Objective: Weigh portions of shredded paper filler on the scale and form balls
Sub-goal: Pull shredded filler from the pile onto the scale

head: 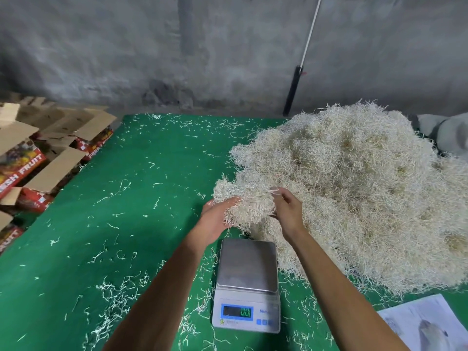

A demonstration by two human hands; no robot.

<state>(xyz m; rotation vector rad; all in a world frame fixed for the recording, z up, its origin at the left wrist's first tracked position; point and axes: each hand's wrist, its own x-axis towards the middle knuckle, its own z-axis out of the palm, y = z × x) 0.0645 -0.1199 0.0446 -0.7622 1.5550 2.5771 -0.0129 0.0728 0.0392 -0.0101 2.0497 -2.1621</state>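
Both hands hold a clump (244, 202) of shredded paper above the green table (126, 224), just past the far edge of the scale (247, 285). The left hand (215, 216) cups the clump from its left and lower side, palm turned up and inward, fingers curled into the strands so that their tips are hidden in the paper. The right hand (286, 209) closes on the clump from its right side, fingers bent over the top and thumb below, pinching the paper between them. The clump lies between the two palms, bulging out above and to the left of the left hand, with loose strands hanging down towards the scale.

The clump's right side touches or merges with the big pile (354, 193) of the same paper, which fills the right half of the table up to its far right corner; whether the clump is fully free of the pile cannot be told.

The scale stands near the front edge of the table, its steel pan bare, its blue display (236, 311) lit with figures too blurred to read. Stray strands lie scattered over the table, thickest near the front. A printed sheet (425, 325) lies at the front right corner. Off the left edge are open cartons (27, 158) with red printed sides.
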